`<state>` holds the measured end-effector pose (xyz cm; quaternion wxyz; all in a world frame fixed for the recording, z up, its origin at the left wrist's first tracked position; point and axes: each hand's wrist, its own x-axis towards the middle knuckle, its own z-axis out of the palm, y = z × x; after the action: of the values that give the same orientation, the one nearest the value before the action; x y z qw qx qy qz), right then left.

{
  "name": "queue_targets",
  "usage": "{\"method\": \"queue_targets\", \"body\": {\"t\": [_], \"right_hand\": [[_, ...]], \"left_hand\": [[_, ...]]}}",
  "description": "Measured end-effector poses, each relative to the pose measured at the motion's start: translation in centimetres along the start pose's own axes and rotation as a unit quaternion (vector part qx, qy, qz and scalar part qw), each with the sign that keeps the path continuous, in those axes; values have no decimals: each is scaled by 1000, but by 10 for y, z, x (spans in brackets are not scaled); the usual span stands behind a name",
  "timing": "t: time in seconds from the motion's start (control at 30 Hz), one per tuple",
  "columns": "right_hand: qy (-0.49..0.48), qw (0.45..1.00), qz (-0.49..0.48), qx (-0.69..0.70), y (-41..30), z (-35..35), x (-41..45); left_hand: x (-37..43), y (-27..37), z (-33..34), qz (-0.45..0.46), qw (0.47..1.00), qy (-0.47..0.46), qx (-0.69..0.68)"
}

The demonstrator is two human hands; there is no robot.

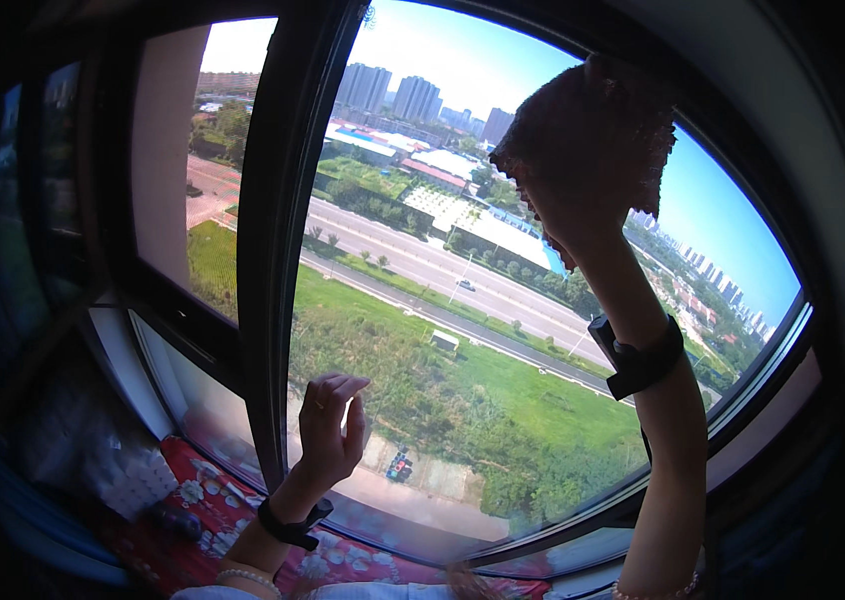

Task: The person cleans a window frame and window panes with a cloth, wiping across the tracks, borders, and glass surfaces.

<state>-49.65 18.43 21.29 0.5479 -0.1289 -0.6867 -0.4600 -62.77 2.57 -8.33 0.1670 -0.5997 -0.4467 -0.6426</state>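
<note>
My right hand is raised high at the upper right and presses a dark cloth with a ragged edge against the window pane, close to its upper frame. The cloth hides most of the fingers. Lower down, at the centre left, my left hand is held up before the same pane with bent fingers and thumb apart, holding nothing. Whether its fingertips touch the glass, I cannot tell. Each wrist bears a black strap with a small device, and a beaded bracelet sits further down each forearm.
A thick dark window post stands left of the pane, with a screened opening beyond it. Below lies a red floral cloth on the sill. White rolls or packs and a dark rounded object rest at the lower left.
</note>
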Motion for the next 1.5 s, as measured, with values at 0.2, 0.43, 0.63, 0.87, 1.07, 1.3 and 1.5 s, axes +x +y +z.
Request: {"method": "queue_targets", "body": {"t": [0.2,0.43,0.63,0.87,1.07,1.3,1.5], "right_hand": [[66,997,-9,40,-71,40,29],[32,999,-8,22,-116,64,75],[27,999,-2,31,-141,79,93],[38,998,-22,38,-148,89,98],[-54,992,-69,92,-155,82,77],[0,975,-94,200,-124,80,50],[37,998,19,52,-89,56,26]], "left_hand": [[2,-18,-38,-17,998,14,54],[-2,-35,-62,-41,997,54,45],[-7,-40,-79,-44,995,50,79],[-12,-34,-82,-55,994,40,80],[-9,-22,-65,-48,994,26,97],[-18,19,-31,-39,992,19,115],[-22,54,15,-33,993,-10,114]]}}
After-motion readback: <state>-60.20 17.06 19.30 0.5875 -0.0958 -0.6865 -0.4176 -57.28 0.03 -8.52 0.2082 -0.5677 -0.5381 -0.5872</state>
